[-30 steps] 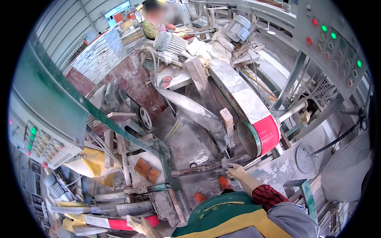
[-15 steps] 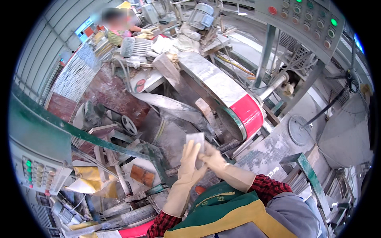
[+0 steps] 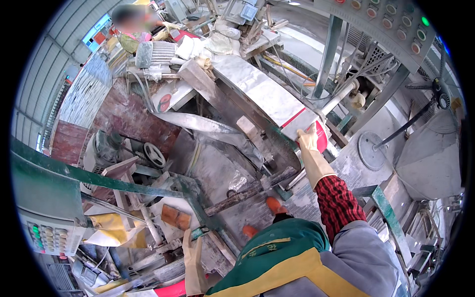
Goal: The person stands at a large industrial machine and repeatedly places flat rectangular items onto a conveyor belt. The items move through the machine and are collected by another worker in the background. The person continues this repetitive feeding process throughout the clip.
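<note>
My right hand (image 3: 310, 148), in a pale rubber glove with a red plaid sleeve, reaches up to the lower end of a sloping grey conveyor (image 3: 257, 89). Its fingers grip a pale flat piece (image 3: 296, 129) held against the conveyor's red end cap (image 3: 321, 141). My left hand (image 3: 193, 262), also gloved, hangs low beside my green and yellow apron (image 3: 277, 257). Its fingers are straight and it holds nothing. It is near a green steel frame bar (image 3: 148, 188) and dusty debris.
A control box with buttons (image 3: 49, 237) sits at lower left, and a button panel (image 3: 396, 24) at upper right. Another person (image 3: 133, 29) works at the conveyor's far end. A handwheel (image 3: 154, 154), orange blocks (image 3: 174, 217) and a grey hopper (image 3: 430, 148) surround me.
Both hands were together at my chest on a pale piece half a second ago. My right hand has since risen to the conveyor's end with it, and my left hand has dropped low.
</note>
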Available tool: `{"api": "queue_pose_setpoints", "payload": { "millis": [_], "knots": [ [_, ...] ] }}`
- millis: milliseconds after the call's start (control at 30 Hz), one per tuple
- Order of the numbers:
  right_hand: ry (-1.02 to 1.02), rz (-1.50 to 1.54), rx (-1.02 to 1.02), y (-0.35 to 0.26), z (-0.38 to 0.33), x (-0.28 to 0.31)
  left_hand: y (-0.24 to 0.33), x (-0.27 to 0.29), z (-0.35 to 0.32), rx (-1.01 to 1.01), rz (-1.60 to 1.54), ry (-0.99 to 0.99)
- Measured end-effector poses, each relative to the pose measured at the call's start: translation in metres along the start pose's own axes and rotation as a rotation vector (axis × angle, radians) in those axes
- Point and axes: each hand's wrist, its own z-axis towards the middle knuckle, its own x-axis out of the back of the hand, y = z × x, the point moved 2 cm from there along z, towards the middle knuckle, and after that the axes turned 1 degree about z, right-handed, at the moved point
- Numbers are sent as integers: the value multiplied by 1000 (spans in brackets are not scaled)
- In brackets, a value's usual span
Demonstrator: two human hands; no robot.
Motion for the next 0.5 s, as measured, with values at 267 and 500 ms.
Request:
{"api": "queue_pose_setpoints", "payload": {
  "millis": [267, 500],
  "knots": [
    [-105, -376, -140, 16, 17, -3, -32, 31, -29, 254, -63, 147],
    [-64, -103, -274, -30, -11, -11, -19, 20, -33, 69, -128, 87]
  ]
}}
